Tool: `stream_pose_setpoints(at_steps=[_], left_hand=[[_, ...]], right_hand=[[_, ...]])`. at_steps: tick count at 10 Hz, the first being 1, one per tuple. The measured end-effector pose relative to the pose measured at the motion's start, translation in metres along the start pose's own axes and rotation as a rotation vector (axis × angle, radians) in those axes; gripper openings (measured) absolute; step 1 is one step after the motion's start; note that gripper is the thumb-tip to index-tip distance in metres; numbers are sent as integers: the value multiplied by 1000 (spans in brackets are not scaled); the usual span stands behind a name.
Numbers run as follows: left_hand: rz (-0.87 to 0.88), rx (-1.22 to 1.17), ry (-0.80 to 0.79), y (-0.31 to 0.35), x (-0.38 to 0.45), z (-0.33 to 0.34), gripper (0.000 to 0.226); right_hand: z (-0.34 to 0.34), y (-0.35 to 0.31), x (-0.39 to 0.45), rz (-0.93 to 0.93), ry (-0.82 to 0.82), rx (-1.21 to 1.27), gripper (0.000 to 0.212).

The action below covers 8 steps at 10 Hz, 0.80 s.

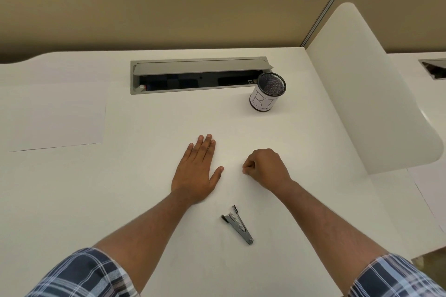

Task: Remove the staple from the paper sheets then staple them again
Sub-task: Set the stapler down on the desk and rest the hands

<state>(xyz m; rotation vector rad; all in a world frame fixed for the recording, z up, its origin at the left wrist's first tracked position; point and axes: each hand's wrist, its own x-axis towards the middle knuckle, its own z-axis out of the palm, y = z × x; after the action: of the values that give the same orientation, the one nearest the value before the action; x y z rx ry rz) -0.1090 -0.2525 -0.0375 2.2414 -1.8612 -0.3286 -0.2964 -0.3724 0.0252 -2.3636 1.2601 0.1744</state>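
Note:
My left hand [195, 171] lies flat, palm down with straight fingers, on the white desk surface [149, 200] in the middle of the view. To its right, my right hand [263, 169] rests on the desk with curled fingers, thumb and forefinger tips pressed together. Anything pinched between them is too small to see. A small metal stapler [237, 224] lies on the desk just below and between my two hands, touched by neither. White paper sheets [55, 125] lie flat at the far left. No staple is visible.
A mesh pen cup [266, 91] with a white label stands at the back right, beside an open grey cable tray [200, 76] set into the desk. A white rounded divider panel [366, 89] closes off the right side. Tan partition walls stand behind.

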Motion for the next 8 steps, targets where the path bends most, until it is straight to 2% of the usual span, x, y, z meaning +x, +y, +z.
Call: stream_pose_setpoints(at_steps=[1, 2, 4, 5, 7, 8], left_hand=[[0, 7, -7, 0, 0, 0, 75], [-1, 10, -3, 1, 0, -1, 74], [0, 13, -5, 1, 0, -1, 74], [1, 10, -1, 1, 0, -1, 74], [0, -8, 7, 1, 1, -1, 74], [-2, -13, 7, 1, 0, -1, 74]], right_hand=[[-6, -1, 5, 33, -59, 19, 8], [-12, 1, 10, 1, -147, 9, 21], [-9, 5, 14, -61, -227, -25, 9], [-3, 5, 13, -68, -236, -38, 7], [3, 13, 4, -209, -176, -34, 12], [-4, 16, -6, -114, -115, 164, 17]])
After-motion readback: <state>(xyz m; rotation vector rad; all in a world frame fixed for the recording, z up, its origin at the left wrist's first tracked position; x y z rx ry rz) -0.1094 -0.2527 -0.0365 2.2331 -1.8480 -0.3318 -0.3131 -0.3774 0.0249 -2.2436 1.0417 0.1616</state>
